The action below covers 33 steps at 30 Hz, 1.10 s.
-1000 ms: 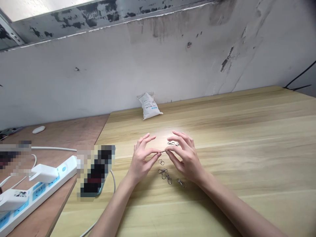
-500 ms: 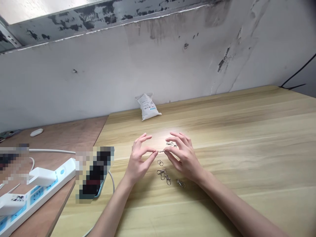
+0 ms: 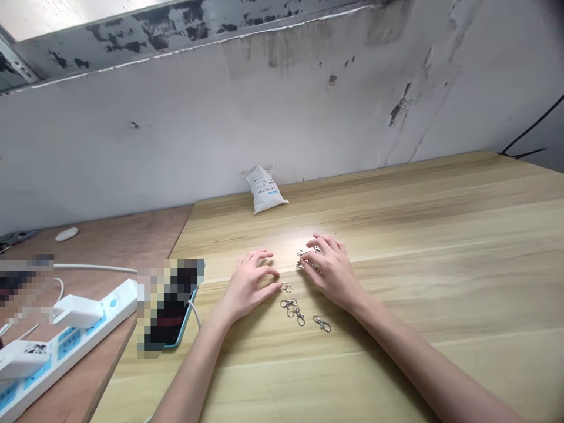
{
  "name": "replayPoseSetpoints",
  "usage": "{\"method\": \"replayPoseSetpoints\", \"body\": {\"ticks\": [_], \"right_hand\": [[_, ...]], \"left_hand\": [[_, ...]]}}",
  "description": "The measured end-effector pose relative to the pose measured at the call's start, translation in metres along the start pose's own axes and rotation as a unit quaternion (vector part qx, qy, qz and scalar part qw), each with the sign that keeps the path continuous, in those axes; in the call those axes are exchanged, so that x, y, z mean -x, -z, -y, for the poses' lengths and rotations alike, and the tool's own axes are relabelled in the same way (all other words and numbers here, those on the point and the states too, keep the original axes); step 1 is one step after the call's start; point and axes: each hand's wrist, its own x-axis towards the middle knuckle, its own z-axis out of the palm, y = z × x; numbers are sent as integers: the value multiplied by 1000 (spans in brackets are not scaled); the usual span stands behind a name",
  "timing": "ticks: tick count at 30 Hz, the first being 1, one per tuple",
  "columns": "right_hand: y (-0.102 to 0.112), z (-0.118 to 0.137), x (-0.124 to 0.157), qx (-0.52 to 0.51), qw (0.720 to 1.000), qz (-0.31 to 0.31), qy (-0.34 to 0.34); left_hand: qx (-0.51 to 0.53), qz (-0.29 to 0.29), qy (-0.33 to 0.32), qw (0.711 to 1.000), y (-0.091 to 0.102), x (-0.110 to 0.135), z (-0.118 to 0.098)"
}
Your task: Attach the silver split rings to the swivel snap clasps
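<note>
My left hand [image 3: 251, 285] rests low over the table with fingers apart and empty. Its thumb tip is right by two small metal rings [image 3: 286, 288]. Over a small pile of metal clasps [image 3: 317, 270], my right hand [image 3: 330, 270] has thumb and forefinger closed on a swivel clasp [image 3: 299, 264]; part of it and of the pile is hidden behind the fingers. Nearer to me lie some loose clasps and a ring [image 3: 294, 310], with a single swivel clasp [image 3: 322, 323] to their right.
A white packet [image 3: 267, 191] with a label stands near the wall. On the left are a phone [image 3: 174, 311], partly blurred out, with a cable, and a white power strip [image 3: 66, 346] with plugs. A small white oval object [image 3: 67, 234] lies farther back.
My hands have parted. The left let go of the small metal piece and came down to the rings; the right carried it to the pile.
</note>
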Motion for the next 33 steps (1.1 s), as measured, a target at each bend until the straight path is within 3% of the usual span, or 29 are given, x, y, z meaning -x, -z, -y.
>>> {"method": "replayPoseSetpoints", "body": {"ticks": [6, 9, 11, 13, 19, 26, 33], "right_hand": [[10, 0, -1, 18, 999, 47, 15], [20, 13, 0, -55, 982, 163, 83], [24, 22, 2, -89, 959, 257, 78], [24, 28, 5, -86, 948, 301, 62], [20, 26, 7, -71, 957, 279, 42], [21, 22, 8, -86, 947, 309, 0], [22, 29, 9, -76, 948, 310, 7]], "left_hand": [[-7, 2, -16, 1000, -4, 0, 3], [-12, 4, -28, 1000, -6, -1, -1], [-14, 6, -34, 999, -8, -1, -3], [-15, 8, -36, 999, -9, -1, -4], [-8, 2, -44, 999, -9, -2, -6], [4, 12, -40, 999, -13, -3, -9], [54, 0, -9, 999, -16, -4, -15]]}}
